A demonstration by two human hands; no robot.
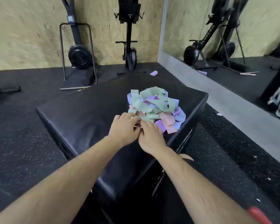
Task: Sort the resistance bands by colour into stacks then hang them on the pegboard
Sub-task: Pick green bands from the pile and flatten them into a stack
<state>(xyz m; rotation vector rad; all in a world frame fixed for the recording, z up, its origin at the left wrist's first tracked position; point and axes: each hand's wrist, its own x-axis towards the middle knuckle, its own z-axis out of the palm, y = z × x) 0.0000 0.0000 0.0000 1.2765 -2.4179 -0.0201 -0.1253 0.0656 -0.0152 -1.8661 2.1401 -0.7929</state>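
- Head view: a black padded box (pixel 81 113) stands on the dark rubber floor (pixel 19 130).
- The resistance bands (pixel 153 105) lie in one mixed, tangled heap on top of the box, close to its right edge and toward its right corner.
- Band colours visible in the heap: pale green, lilac, pink and light blue. The green bands lie mostly on top. No separate colour stacks are formed.
- The left hand (pixel 122 130) rests at the near side of the heap, its fingers reaching onto a green band.
- The right hand (pixel 150 138) lies just beside the left hand, touching it, with its fingers over a lilac band at the near edge of the heap.
- The fingertips of both hands are hidden among the bands; whether either hand grasps a band cannot be told.
- Two black exercise machines, one on the left (pixel 78 54) and one at the centre (pixel 129 46), stand against the plywood wall (pixel 31 29) behind the box.
- A mirror (pixel 257 21) covers the wall on the right.
- A small lilac object (pixel 153 73) lies on the floor beyond the far corner of the box.
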